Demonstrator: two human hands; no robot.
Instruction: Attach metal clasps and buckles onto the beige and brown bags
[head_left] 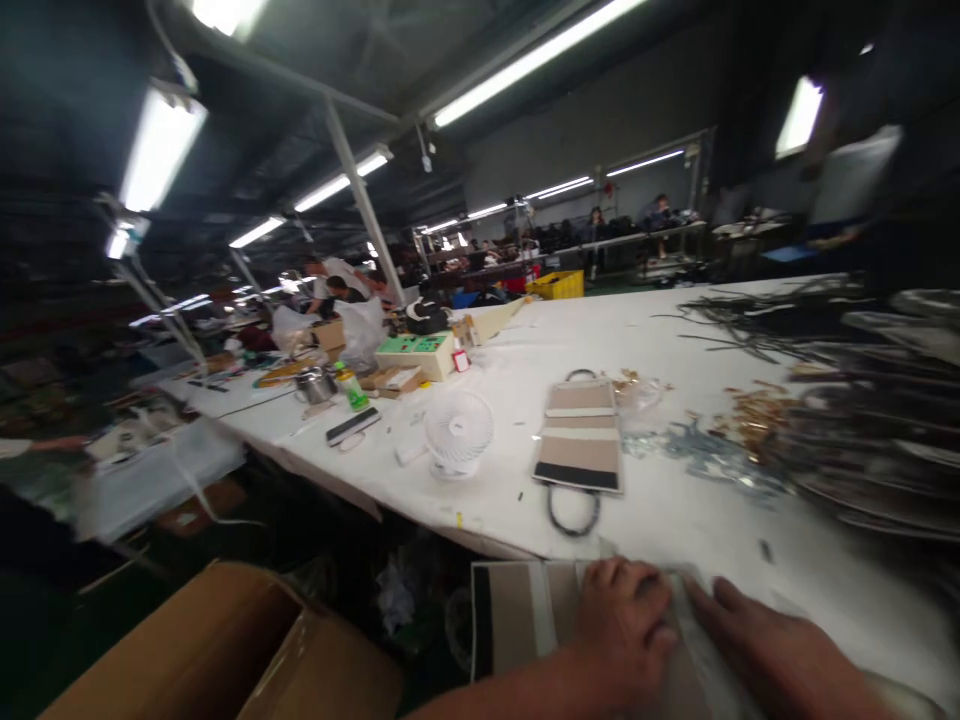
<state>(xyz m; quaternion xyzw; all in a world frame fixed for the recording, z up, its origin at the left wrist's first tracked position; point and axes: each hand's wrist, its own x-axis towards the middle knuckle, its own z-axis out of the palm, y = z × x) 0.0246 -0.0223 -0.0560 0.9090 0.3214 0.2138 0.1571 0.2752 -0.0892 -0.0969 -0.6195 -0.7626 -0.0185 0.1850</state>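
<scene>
A beige fabric panel point(517, 620) with a dark end band and pale strips lies at the table's near edge, partly overhanging it. My left hand point(622, 615) rests on the panel with its fingers curled; whether it pinches the cloth or a small dark piece by the fingers is unclear. Beside it, my right hand point(772, 635) lies with fingers stretched along the panel's right part, slightly blurred. Further up the table is a similar beige bag piece point(581, 445) with dark loop handles point(574, 512) at its ends.
A white fan point(459, 432) stands left of the bag piece. Metal pieces point(697, 448) and stacked dark pieces point(885, 430) lie to the right. An open cardboard box point(187, 650) sits lower left. A bottle point(351, 388) and control box point(420, 352) stand farther back.
</scene>
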